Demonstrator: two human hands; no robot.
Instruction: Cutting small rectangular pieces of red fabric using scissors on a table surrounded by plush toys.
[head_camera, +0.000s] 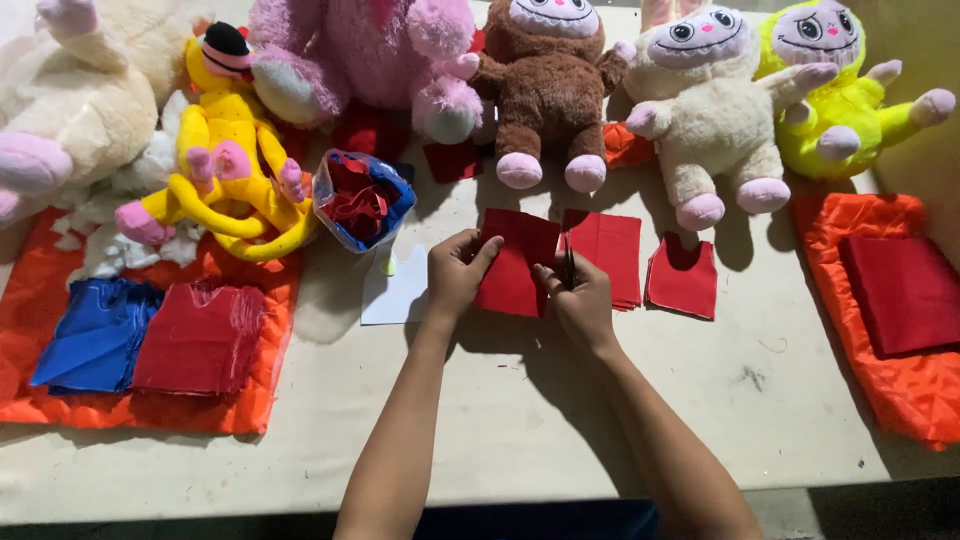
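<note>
1. Centrally, a red cloth piece (512, 262) sits between both hands above the table (400, 420) — the left hand (455, 275) pinches its left edge, thumb on top.
2. The right hand (580, 295) presses on the piece's right edge and is closed around thin dark scissors (568, 268), mostly hidden in the fist.
3. Just right of it lie a red cloth stack (612, 250) and a smaller cut red piece (682, 280).
4. Six plush toys (545, 90) line the far edge — two cut off by the frame.
5. Two orange quilted mats (890, 300) carry folded red and blue cloth; a plastic bag (360, 200) holds scraps, contents hard to make out.
</note>
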